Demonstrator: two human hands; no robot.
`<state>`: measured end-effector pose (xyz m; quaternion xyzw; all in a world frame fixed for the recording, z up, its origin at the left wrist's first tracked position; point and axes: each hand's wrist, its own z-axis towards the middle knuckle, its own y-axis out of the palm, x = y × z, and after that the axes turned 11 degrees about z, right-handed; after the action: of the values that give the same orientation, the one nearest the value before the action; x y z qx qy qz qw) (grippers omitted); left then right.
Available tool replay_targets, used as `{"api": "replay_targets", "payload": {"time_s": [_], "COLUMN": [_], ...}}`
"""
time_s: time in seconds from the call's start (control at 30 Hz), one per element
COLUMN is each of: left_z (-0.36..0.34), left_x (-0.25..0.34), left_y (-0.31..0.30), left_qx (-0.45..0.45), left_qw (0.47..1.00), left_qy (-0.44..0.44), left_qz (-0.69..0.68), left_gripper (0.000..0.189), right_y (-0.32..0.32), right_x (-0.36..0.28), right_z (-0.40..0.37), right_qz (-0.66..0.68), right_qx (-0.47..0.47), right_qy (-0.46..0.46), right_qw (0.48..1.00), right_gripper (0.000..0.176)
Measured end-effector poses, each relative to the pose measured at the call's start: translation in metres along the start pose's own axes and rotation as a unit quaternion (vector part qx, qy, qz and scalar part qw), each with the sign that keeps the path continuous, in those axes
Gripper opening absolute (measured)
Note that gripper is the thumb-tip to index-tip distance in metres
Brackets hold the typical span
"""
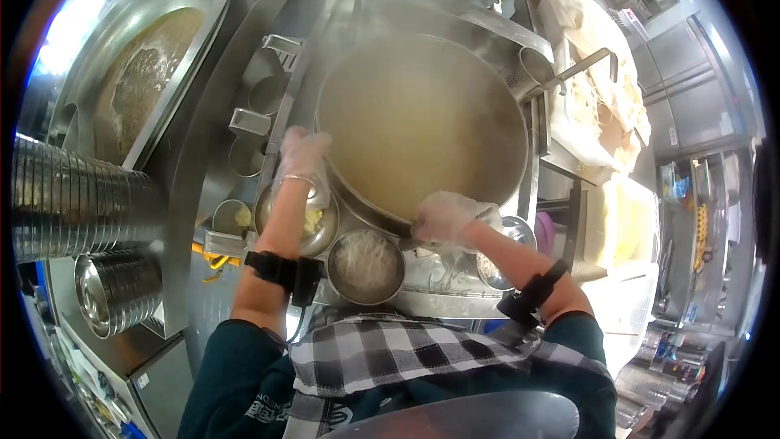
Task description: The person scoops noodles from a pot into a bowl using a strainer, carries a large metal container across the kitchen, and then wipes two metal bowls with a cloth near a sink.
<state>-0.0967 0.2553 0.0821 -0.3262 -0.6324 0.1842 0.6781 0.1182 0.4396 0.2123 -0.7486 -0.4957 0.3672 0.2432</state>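
A large round pot (422, 122) of cloudy, steaming liquid fills the middle of the view. At its left rim is my left hand (303, 152) in a clear glove, fingers closed, near the metal strainer handles; what it grips is hard to make out. My right hand (445, 218), also gloved, is closed at the pot's near rim on something dark and too small to name. Between my forearms sits a metal bowl of white noodle-like strands (366, 267). Another metal bowl (325, 232) with pale yellow pieces lies partly under my left forearm.
Stacked metal bowls (81, 199) stand at the left, below a basin of brownish liquid (150, 73). A long-handled tool (581, 67) leans at the pot's right, beside a lined tray of noodles (587, 102). Strainer handles (249, 122) stick up left of the pot.
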Motion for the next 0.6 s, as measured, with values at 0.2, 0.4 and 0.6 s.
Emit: {"api": "replay_targets", "payload": {"time_s": [0.2,0.4,0.6], "left_z": [-0.041,-0.051,-0.043], "left_x": [-0.005,0.042,0.053], "left_y": [0.012,-0.016,-0.023], "left_qx": [-0.136,-0.22,-0.213], "left_qw": [0.971,0.964,0.892], "left_qy": [0.071,-0.086,0.217], "left_qz": [-0.185,-0.121,0.333], "left_gripper": [0.02,0.003,0.007], "right_y": [-0.009,-0.016,-0.03], "right_x": [-0.006,-0.008,-0.012], "right_z": [-0.012,-0.018,-0.027], "right_qz": [0.031,-0.001,0.035], "right_qx": [0.012,0.005,-0.049], "right_qy": [-0.023,-0.012,-0.009], "right_qw": [0.999,1.0,0.998], "right_gripper": [0.019,0.021,0.02]}}
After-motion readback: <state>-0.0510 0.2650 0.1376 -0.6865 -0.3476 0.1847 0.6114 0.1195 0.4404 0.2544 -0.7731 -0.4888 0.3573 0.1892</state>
